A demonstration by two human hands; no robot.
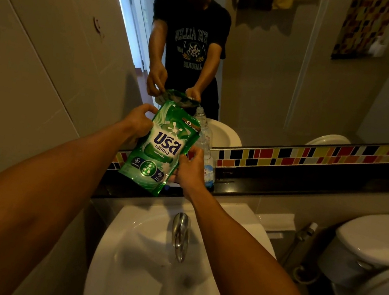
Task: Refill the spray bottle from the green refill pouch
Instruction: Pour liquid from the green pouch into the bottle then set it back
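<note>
Both hands hold the green refill pouch [160, 147] above the dark ledge behind the sink. My left hand [138, 123] grips its upper left edge. Lower down, my right hand [190, 169] grips its right side. The pouch stands nearly upright, leaning a little to the right, white lettering facing me. Just right of the pouch a clear plastic bottle [206, 156] with a blue-and-white label stands on the ledge, partly hidden by the pouch and my right hand. No cap or spray head shows on its neck. The pouch's top corner is close to the bottle's neck.
A white sink [134, 265] with a chrome tap [181, 234] lies below my arms. The dark ledge [284, 184] runs along a mirror [301, 75] with a coloured tile strip [314, 156]. A toilet [375, 252] stands at right, a tiled wall at left.
</note>
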